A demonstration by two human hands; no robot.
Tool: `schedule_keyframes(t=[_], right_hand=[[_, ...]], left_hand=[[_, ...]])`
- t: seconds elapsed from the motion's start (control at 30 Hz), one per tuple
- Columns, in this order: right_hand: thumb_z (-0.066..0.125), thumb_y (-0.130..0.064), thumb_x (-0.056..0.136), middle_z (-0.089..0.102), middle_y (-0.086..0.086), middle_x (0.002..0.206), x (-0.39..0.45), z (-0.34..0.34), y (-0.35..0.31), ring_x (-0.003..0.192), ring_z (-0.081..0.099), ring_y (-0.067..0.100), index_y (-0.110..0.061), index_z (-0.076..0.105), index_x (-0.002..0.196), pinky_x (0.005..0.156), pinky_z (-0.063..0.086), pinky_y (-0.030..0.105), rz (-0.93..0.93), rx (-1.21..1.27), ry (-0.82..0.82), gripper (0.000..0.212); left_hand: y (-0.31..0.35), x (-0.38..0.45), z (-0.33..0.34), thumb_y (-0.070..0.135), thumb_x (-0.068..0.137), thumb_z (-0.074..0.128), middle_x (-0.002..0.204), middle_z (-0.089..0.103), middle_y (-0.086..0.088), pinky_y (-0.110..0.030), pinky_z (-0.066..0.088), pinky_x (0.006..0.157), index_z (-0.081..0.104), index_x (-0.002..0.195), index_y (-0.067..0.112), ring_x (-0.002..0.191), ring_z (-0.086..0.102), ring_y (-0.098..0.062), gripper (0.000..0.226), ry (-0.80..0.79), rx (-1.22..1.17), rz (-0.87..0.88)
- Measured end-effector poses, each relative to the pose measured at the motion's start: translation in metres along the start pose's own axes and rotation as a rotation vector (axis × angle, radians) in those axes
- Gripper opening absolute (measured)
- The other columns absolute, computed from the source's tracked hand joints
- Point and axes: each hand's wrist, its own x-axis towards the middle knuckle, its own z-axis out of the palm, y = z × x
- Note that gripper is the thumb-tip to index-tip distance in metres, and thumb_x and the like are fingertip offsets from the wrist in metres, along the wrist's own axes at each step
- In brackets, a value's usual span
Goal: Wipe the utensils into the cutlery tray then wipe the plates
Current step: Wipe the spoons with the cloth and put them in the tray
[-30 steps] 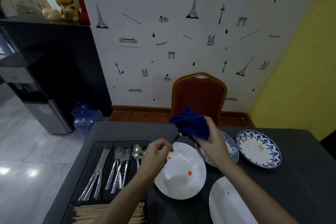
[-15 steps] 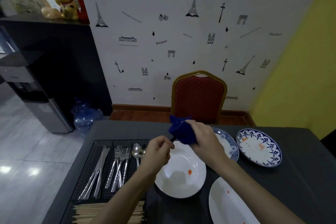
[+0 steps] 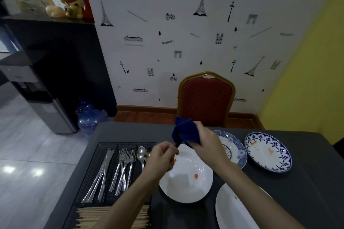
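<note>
Utensil (image 3: 177, 144) sat between our two hands above the far rim of the white plate (image 3: 186, 178), only a short dark bit of its shaft showing; we couldn't tell which kind it was. Its long axis ran from near-left up to far-right: handle end inside our left hand (image 3: 161, 156), working end buried in the blue cloth (image 3: 184, 132) that our right hand (image 3: 206, 145) bunched round it. Left grip: fingers curled tight on the handle, fist knuckles-up, forearm coming in from the near edge. Right grip: fingers clamped on the cloth w/ the utensil's head inside, wrist bent down, forearm crossing over the second white plate (image 3: 230, 210) at the near right.

Cutlery tray (image 3: 100, 156) lay directly left of the left hand, on the desk (image 3: 307, 191), already holding knives (image 3: 101, 176), forks (image 3: 124, 169) and spoons (image 3: 141, 154) in separate lanes, all w/ long axes running near-to-far; chopsticks (image 3: 89, 215) filled the near section. Left hand was the nearer one to the tray, just beside the spoon lane, so in our judgement the drop-off fell to it: pull the utensil free of the cloth toward near-left, swing it parallel to the lanes, lay it down.

Two blue-patterned plates (image 3: 268, 152) sat far right, orange smears on them, not yet wiped.
</note>
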Motion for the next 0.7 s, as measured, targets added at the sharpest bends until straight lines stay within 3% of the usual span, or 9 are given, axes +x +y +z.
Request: schedule_keyframes(t=[0.13,0.2,0.3,0.43,0.5,0.6,0.7], right_hand=[[0.072,-0.023,0.078,0.063,-0.004,0.111,-0.005,0.010,0.000,0.098,0.058,0.010,-0.022,0.049,0.122,0.083,0.047,0.024,-0.108,-0.029,-0.091,0.050],[0.070,-0.028,0.081,0.066,-0.005,0.105,-0.002,0.005,0.010,0.093,0.061,0.012,-0.027,0.048,0.121,0.077,0.051,0.030,0.068,0.049,-0.103,0.047],[0.070,-0.027,0.084,0.068,-0.004,0.104,0.006,-0.007,0.022,0.093,0.065,0.010,-0.026,0.054,0.115,0.079,0.054,0.037,0.325,0.453,-0.032,0.035],[0.066,-0.020,0.087,0.065,-0.005,0.105,-0.005,-0.011,0.029,0.085,0.061,-0.004,-0.020,0.054,0.114,0.068,0.048,0.012,0.421,0.494,0.115,0.030],[0.065,-0.018,0.088,0.063,-0.005,0.102,-0.018,0.021,0.038,0.081,0.059,-0.006,-0.018,0.053,0.114,0.061,0.044,0.008,0.547,0.542,0.073,0.029],[0.065,-0.016,0.088,0.063,-0.006,0.101,-0.043,0.027,0.045,0.083,0.059,-0.004,-0.019,0.054,0.114,0.064,0.045,0.010,0.604,0.548,0.108,0.028],[0.066,-0.016,0.087,0.064,-0.006,0.104,-0.064,0.025,0.058,0.091,0.060,0.004,-0.021,0.054,0.117,0.072,0.045,0.020,0.641,0.527,0.100,0.033]], left_hand=[[0.000,0.006,-0.004,0.001,0.097,0.044,0.051,0.039,-0.001,-0.021,0.027,0.044,0.056,0.082,0.000,0.043,0.033,-0.011,0.019,-0.017,-0.009,0.010],[-0.008,0.001,-0.006,0.003,0.097,0.045,0.050,0.040,0.000,-0.022,0.027,0.044,0.058,0.082,-0.002,0.044,0.034,-0.012,0.020,-0.017,0.023,0.013],[-0.019,-0.004,-0.011,0.006,0.098,0.046,0.055,0.047,-0.004,-0.021,0.032,0.043,0.059,0.084,-0.003,0.045,0.040,-0.014,0.021,0.046,-0.008,0.062],[-0.039,0.002,-0.036,0.009,0.100,0.045,0.055,0.046,0.004,-0.022,0.030,0.043,0.053,0.093,-0.006,0.045,0.038,-0.010,0.018,0.166,-0.026,0.075],[-0.079,0.011,-0.064,0.014,0.101,0.044,0.058,0.050,0.010,-0.026,0.033,0.051,0.058,0.095,0.001,0.052,0.042,-0.008,0.020,0.243,0.172,-0.017],[-0.114,0.021,-0.081,0.013,0.102,0.040,0.079,0.063,-0.012,-0.034,0.036,0.062,0.061,0.090,0.001,0.070,0.055,-0.023,0.027,0.282,0.522,-0.080],[-0.141,0.039,-0.083,0.002,0.096,0.038,0.084,0.058,-0.022,-0.041,0.046,0.067,0.055,0.082,0.002,0.081,0.060,-0.039,0.022,0.239,0.739,-0.133]])
